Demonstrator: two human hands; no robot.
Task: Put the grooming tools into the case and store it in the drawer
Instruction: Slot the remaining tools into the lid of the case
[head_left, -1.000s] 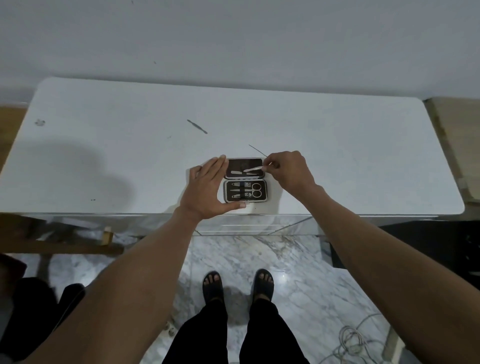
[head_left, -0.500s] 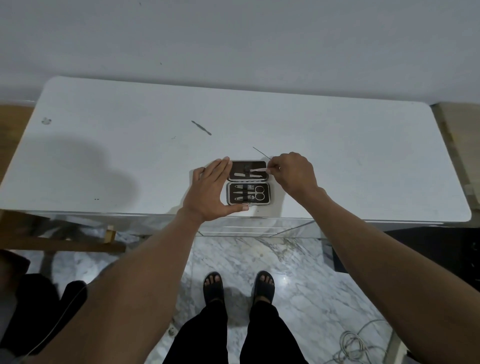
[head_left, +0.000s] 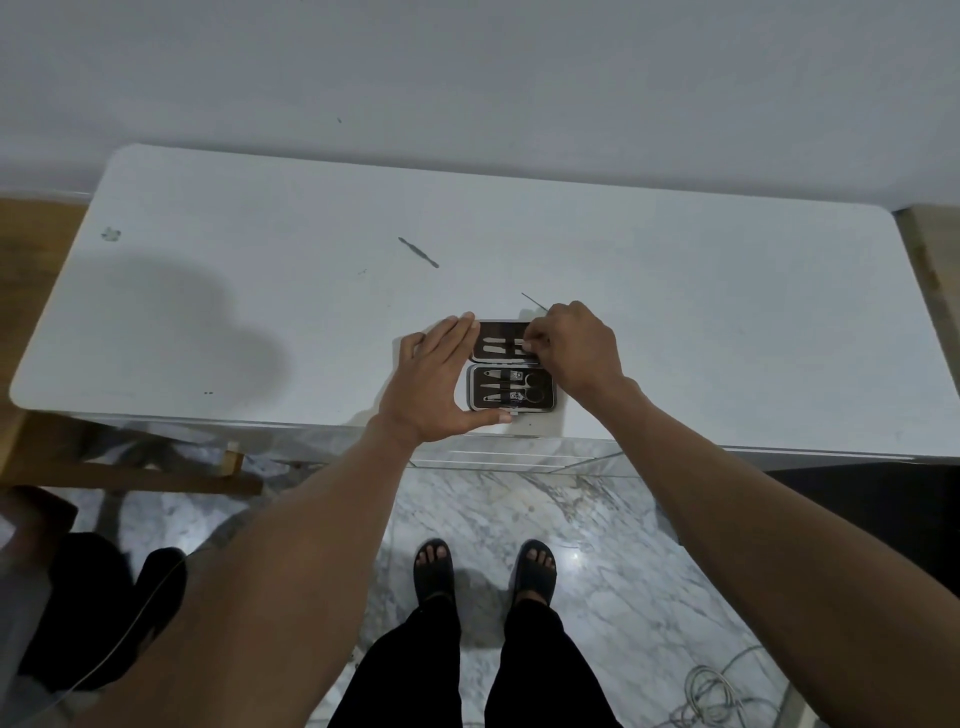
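Note:
A small dark grooming case (head_left: 475, 387) lies open near the front edge of the white table (head_left: 675, 312). Its near half holds scissors, clippers and slim tools; its far half (head_left: 496, 330) holds flat metal tools. My left hand (head_left: 439, 374) braces the case's left side, fingers along the far half and thumb at the front edge. My right hand (head_left: 571, 348) pinches a thin metal tool (head_left: 519, 344) over the right side of the far half. A thin pick (head_left: 534, 301) lies just behind my right hand. A dark slim tool (head_left: 418, 252) lies farther back.
The table stands against a grey wall. A clear drawer front (head_left: 498, 460) shows under the table's front edge below the case. Marble floor, my sandalled feet (head_left: 485, 569) and a coiled cable (head_left: 711, 691) are below. A wooden bench (head_left: 130, 467) stands at left.
My right hand has moved left over the far half of the case, pushing the thin tool further in. The left hand keeps its hold on the case.

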